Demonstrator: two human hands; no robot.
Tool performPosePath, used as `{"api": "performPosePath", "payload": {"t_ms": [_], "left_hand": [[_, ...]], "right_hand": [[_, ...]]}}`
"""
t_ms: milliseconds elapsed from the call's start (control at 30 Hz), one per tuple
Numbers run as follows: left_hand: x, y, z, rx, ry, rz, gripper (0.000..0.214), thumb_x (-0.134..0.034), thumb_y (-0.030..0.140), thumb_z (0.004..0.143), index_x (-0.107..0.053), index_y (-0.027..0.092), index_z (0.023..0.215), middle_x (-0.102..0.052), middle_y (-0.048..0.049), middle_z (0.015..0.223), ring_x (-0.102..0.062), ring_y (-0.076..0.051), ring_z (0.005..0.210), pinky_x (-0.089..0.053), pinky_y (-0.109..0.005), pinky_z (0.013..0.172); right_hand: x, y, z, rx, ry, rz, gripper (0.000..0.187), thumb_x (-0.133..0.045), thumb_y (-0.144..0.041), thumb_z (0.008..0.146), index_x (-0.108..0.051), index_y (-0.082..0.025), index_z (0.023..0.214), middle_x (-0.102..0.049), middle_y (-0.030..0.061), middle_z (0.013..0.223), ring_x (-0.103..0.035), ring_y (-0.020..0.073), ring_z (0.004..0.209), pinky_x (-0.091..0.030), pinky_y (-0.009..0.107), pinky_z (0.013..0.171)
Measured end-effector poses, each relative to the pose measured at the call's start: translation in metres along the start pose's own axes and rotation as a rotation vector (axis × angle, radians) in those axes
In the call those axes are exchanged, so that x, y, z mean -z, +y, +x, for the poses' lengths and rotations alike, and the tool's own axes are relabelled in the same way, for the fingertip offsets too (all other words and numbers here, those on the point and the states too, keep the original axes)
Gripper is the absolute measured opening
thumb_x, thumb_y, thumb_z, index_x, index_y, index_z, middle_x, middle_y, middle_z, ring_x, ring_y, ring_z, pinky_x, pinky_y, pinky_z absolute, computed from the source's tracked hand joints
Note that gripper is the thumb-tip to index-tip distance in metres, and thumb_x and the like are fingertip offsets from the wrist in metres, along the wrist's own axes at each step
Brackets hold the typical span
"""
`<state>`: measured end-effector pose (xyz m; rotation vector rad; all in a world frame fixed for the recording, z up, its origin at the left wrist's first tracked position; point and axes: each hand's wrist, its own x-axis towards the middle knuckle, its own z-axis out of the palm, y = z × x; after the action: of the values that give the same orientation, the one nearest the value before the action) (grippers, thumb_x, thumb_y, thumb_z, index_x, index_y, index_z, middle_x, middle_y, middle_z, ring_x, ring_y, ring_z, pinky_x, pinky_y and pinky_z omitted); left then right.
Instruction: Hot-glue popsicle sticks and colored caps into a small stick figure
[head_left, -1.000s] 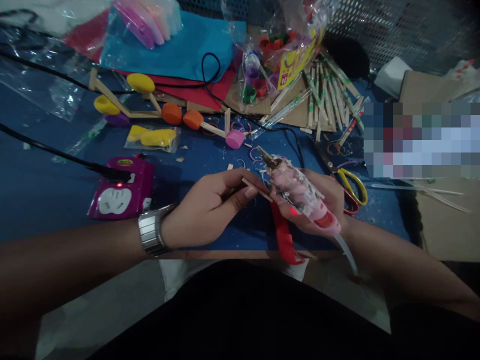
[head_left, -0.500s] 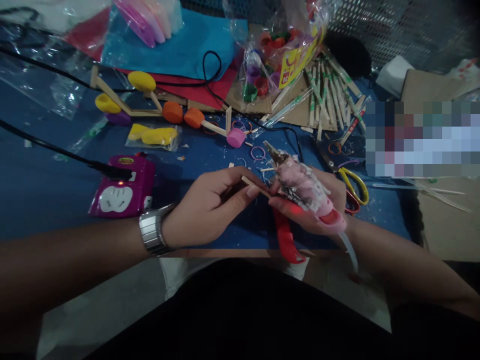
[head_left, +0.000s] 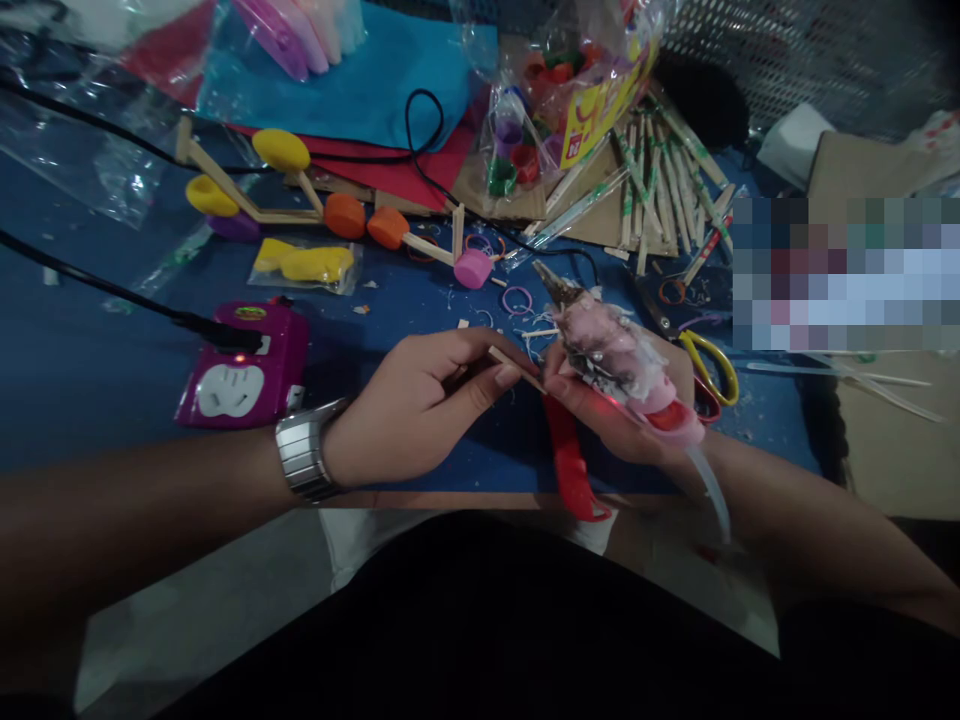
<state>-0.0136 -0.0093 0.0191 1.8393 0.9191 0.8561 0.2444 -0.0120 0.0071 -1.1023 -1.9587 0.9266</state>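
Our left fingers (head_left: 486, 392) are pinching a thin pale wooden stick (head_left: 516, 366) above the blue counter (head_left: 420, 305), our right fingers (head_left: 581, 400) are grasping a pink plastic glue gun (head_left: 609, 342), these seemingly touching the stick too

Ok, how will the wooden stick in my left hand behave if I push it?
The stick looks straight, so it's probably fairly stiff. Being so thin, it's likely light, and it might snap under a hard push.

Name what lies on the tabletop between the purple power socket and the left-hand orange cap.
A clear plastic packet of yellow pieces lies there, as the head view shows.
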Motion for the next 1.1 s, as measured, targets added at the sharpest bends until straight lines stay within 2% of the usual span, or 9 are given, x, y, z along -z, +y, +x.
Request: {"api": "performPosePath", "payload": {"t_ms": [100,167,300,433,567,700,900,1100], "left_hand": [[-0.0006,0.0011,-0.0003,-0.003,0.008,-0.041,0.022,-0.062,0.031,0.113,-0.081,0.022,0.107,-0.085,-0.0013,0.099,-0.077,-0.015,0.088,-0.059,-0.023,0.082],[-0.0010,0.0020,-0.0005,0.003,0.025,-0.061,0.020,-0.062,0.029,0.112,-0.080,0.021,0.106,-0.085,-0.0022,0.099,-0.078,-0.016,0.089,-0.060,-0.023,0.082],[-0.0014,0.0027,-0.0004,0.004,0.041,-0.047,0.016,-0.064,0.026,0.110,-0.079,0.021,0.105,-0.083,-0.0011,0.091,-0.078,-0.016,0.086,-0.060,-0.023,0.080],[-0.0015,0.0011,-0.0007,0.003,0.031,-0.037,0.016,-0.063,0.026,0.111,-0.078,0.021,0.107,-0.084,-0.0011,0.097,-0.077,-0.015,0.085,-0.058,-0.023,0.079],[-0.0015,-0.0009,-0.0008,-0.007,0.031,-0.034,0.016,-0.063,0.025,0.111,-0.078,0.021,0.107,-0.084,-0.0007,0.097,-0.077,-0.015,0.087,-0.058,-0.022,0.080],[-0.0008,-0.0013,-0.0004,-0.016,0.013,-0.017,0.017,-0.064,0.025,0.111,-0.079,0.020,0.107,-0.081,0.0001,0.092,-0.076,-0.015,0.087,-0.058,-0.022,0.081],[-0.0005,-0.0007,0.0010,-0.008,0.002,-0.037,0.016,-0.063,0.024,0.112,-0.078,0.020,0.108,-0.082,0.0006,0.096,-0.074,-0.014,0.086,-0.056,-0.020,0.079],[-0.0027,0.0009,0.0043,0.022,-0.012,-0.154,0.026,-0.065,0.029,0.111,-0.067,0.018,0.087,-0.078,0.0003,0.090,-0.072,-0.014,0.084,-0.056,-0.021,0.079]], "right_hand": [[-0.0002,-0.0041,0.0012,0.037,-0.002,-0.054,0.015,-0.082,-0.029,0.092,-0.068,-0.025,0.089,-0.067,0.0002,0.077,-0.061,0.0189,0.074,-0.051,0.033,0.067],[-0.0002,-0.0046,0.0017,0.116,0.010,-0.050,0.013,-0.081,-0.022,0.091,-0.069,-0.024,0.096,-0.072,0.0005,0.084,-0.066,0.0180,0.077,-0.054,0.032,0.071],[-0.0001,-0.0028,0.0004,0.268,0.043,-0.057,0.022,-0.084,-0.016,0.086,-0.071,-0.022,0.102,-0.079,0.0015,0.098,-0.073,0.0170,0.084,-0.058,0.029,0.078],[-0.0006,-0.0009,-0.0012,0.250,0.101,-0.084,0.023,-0.088,-0.017,0.084,-0.073,-0.022,0.099,-0.080,0.0006,0.094,-0.075,0.0167,0.082,-0.059,0.028,0.077],[-0.0018,0.0016,0.0004,0.267,0.086,-0.040,0.021,-0.087,-0.019,0.085,-0.072,-0.022,0.100,-0.080,0.0010,0.094,-0.075,0.0166,0.080,-0.059,0.027,0.073],[-0.0041,0.0003,0.0017,0.295,0.056,-0.002,0.021,-0.084,-0.015,0.087,-0.070,-0.021,0.102,-0.080,0.0017,0.099,-0.076,0.0162,0.085,-0.060,0.026,0.078],[-0.0066,-0.0060,-0.0008,0.223,0.081,-0.021,0.019,-0.083,-0.018,0.090,-0.069,-0.025,0.101,-0.081,0.0020,0.098,-0.078,0.0201,0.083,-0.064,0.032,0.079],[-0.0056,-0.0018,-0.0017,0.273,0.048,-0.066,0.023,-0.086,-0.016,0.088,-0.072,-0.025,0.104,-0.082,0.0052,0.107,-0.079,0.0221,0.088,-0.066,0.034,0.081]]}}
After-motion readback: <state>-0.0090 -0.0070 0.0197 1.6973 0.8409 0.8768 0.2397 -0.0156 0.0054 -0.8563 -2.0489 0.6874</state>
